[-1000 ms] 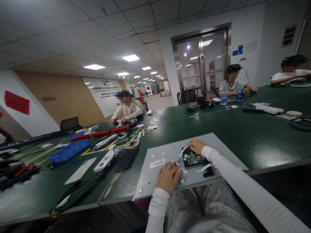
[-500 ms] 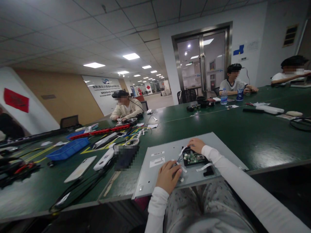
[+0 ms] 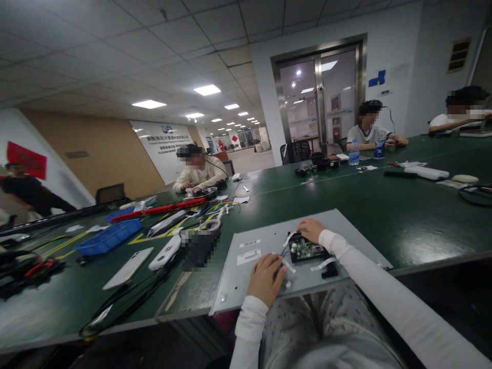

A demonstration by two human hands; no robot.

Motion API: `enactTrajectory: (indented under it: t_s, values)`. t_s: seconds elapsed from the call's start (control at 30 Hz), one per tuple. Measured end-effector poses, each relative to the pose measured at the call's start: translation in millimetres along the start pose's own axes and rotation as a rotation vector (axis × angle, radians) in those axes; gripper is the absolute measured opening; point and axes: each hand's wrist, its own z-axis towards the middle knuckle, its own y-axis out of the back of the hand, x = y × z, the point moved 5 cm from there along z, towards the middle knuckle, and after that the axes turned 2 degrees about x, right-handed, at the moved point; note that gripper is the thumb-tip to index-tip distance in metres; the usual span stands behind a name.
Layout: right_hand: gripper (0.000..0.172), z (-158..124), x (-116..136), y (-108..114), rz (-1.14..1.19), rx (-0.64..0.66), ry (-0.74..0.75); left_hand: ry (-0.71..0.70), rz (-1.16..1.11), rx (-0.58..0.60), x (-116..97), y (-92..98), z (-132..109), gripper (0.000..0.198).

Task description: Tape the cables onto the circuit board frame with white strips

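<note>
A grey metal panel (image 3: 242,284) lies at the table edge, above my lap. On it sits a green circuit board (image 3: 307,249) in a black frame, with thin wires (image 3: 285,250) and strips of white tape (image 3: 318,265) around it. My left hand (image 3: 267,279) rests palm down on the panel, left of the board; its fingers are bent and the thumb stands apart, with the wires running toward the fingertips. At the board's upper edge is my right hand (image 3: 310,229), fingers curled together; what they pinch is hidden. A small black piece (image 3: 329,269) lies below the board.
Left of the panel are a white phone (image 3: 128,267), a long white device (image 3: 166,252) with black cables and a blue tray (image 3: 109,237). Farther back lie a red strip (image 3: 159,209) and bottles (image 3: 354,152). Several people sit around the green table (image 3: 284,200).
My left fingers have shifted slightly and sit closer together. My right hand keeps its place at the board. At the far left, a person in dark clothes has come further into view.
</note>
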Motion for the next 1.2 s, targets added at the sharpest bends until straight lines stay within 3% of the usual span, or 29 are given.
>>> enactTrajectory:
  t_s: [1.2]
  values:
    - [0.027, -1.3, 1.8, 1.6, -0.012, 0.021, -0.014, 0.009, 0.015, 0.022, -3.7, 1.3, -1.6, 0.033]
